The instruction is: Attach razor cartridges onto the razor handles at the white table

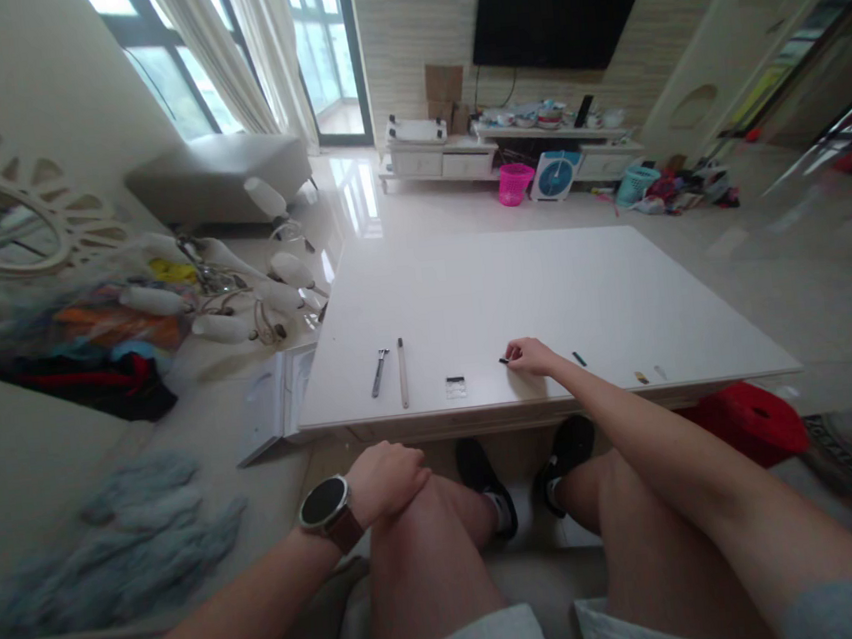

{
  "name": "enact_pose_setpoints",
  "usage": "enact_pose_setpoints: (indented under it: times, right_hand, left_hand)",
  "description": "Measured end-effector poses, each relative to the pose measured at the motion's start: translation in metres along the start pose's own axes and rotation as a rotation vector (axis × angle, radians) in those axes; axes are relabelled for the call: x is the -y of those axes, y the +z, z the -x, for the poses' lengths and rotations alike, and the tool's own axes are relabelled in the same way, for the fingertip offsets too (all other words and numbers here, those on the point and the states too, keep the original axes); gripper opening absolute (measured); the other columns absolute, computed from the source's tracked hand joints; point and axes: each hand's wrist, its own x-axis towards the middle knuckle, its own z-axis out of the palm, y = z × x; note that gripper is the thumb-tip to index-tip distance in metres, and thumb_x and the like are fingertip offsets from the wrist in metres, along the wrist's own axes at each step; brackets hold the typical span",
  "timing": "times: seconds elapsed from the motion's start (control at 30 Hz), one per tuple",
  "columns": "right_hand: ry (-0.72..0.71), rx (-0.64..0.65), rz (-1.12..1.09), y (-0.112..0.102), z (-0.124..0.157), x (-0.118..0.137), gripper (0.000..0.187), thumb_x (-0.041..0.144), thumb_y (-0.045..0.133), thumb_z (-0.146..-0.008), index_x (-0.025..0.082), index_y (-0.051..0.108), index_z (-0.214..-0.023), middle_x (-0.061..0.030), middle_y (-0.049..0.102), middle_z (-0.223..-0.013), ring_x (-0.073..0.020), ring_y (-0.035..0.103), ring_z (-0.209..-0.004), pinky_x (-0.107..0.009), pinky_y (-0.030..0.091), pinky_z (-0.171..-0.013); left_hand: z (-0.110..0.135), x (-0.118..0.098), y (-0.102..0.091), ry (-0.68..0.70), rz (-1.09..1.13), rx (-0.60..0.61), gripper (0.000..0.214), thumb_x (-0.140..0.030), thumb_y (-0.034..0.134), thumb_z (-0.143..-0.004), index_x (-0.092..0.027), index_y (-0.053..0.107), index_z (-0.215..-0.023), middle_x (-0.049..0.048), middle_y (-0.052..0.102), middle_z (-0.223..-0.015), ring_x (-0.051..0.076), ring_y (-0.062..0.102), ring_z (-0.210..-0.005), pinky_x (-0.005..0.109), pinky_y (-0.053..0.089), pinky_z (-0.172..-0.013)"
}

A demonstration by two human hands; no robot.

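Observation:
My right hand (526, 355) is pinched on a small black piece (503, 360) at the near part of the white table (499, 292). My left hand (392, 475) rests draped over my left knee, holding nothing, its fingers loosely bent. To the left on the tabletop lie a silver razor (380, 372) and a light-handled toothbrush (402, 374). Between them and my right hand sits a small clear case (455, 389) with a black strip along its top. Right of that hand are a small dark strip (578, 358), a yellow-and-black piece (641, 377) and a small clear piece (661, 373).
The table's front edge runs just above my knees. A red round stool-like object (749, 424) stands at its right end, a white open box (272, 405) at its left. Lamp parts (243, 292) and bagged items crowd the left floor. A pink basket (513, 183) stands beyond.

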Motion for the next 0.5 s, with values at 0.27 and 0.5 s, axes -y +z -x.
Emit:
enact_pose_setpoints:
  times: [0.27,0.5]
  right_hand:
    - [-0.013,-0.018,0.004,0.0011,-0.0014,-0.002,0.017,0.018,0.069,-0.072,0.017,0.073,-0.089,-0.0021,0.072,-0.083,-0.0128,0.063,-0.073,-0.019,0.044,-0.063]
    - [-0.015,-0.038,0.027,0.0032,-0.0024,-0.0022,0.013,0.015,0.067,-0.072,0.018,0.073,-0.083,-0.0021,0.072,-0.082,-0.0131,0.062,-0.074,-0.019,0.044,-0.064]
  left_hand:
    - [-0.0006,0.0001,0.0009,-0.011,0.005,0.003,0.04,-0.038,0.038,-0.093,-0.02,0.073,-0.093,0.0148,0.075,-0.096,0.032,0.071,-0.094,0.043,0.054,-0.081]
    - [0.0007,-0.0005,-0.0018,-0.015,0.01,0.013,0.041,-0.039,0.037,-0.093,-0.019,0.073,-0.094,0.0152,0.075,-0.096,0.033,0.071,-0.094,0.043,0.053,-0.081]
